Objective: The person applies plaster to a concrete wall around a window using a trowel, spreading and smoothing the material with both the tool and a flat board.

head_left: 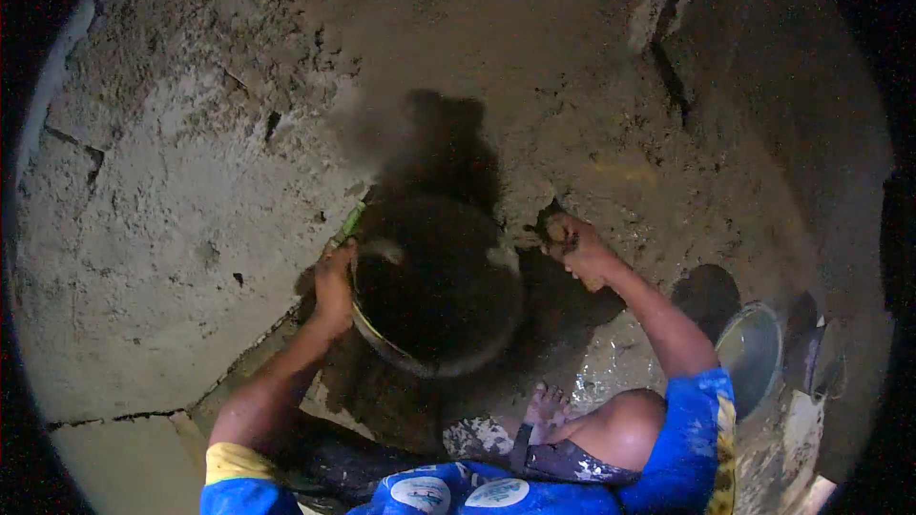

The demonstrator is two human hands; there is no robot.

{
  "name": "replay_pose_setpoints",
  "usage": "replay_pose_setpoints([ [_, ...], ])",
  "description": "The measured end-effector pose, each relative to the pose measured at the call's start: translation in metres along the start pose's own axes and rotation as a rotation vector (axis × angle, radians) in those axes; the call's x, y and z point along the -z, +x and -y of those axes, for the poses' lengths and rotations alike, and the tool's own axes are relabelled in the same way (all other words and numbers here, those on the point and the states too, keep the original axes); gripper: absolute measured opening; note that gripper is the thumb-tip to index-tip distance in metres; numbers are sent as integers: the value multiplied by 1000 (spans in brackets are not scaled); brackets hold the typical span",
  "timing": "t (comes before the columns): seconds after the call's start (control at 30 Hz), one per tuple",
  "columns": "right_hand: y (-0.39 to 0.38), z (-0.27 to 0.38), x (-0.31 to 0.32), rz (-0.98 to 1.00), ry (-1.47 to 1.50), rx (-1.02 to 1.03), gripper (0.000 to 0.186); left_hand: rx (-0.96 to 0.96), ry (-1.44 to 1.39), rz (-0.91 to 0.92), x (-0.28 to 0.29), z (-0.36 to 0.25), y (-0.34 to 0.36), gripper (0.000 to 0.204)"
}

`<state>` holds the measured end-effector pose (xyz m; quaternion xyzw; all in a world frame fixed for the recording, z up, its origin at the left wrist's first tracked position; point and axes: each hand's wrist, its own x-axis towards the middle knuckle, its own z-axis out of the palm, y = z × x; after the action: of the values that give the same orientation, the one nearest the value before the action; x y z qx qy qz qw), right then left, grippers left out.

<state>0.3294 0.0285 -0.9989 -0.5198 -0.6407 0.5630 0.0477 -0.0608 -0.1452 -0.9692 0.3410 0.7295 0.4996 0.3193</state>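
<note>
In the middle of the head view is a wide round tub (pixel 439 362) with a dark inside and a thin pale rim. My left hand (pixel 334 281) is closed on the left side of that rim, where a bright green strip (pixel 354 217) shows just above the fingers. To the right of the tub, my right hand (pixel 580 253) is closed with its fingers curled around something dark and muddy. What that thing is cannot be made out. A dark patch of shadow or wet material lies beyond the tub.
Rough, cracked cement (pixel 191 210) spreads on the left, with a dark gap along its lower edge. A round grey bucket (pixel 749 358) stands at the right beside my arm. Wet, glistening ground (pixel 615 358) and my bare foot (pixel 546 410) are near the tub.
</note>
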Motion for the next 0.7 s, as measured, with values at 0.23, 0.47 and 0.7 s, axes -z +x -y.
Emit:
replay_pose_setpoints([
  [0.23, -64, 64, -11, -35, -611, 456, 38, 319, -473, 40, -48, -56, -10, 27],
  [0.47, -20, -60, 57, -513, -332, 173, 36, 265, -296, 42, -35, -57, -12, 30],
  [0.7, 39, -189, 214, -445, -382, -294, 32, -111, 534, -1, -25, -34, -6, 30],
])
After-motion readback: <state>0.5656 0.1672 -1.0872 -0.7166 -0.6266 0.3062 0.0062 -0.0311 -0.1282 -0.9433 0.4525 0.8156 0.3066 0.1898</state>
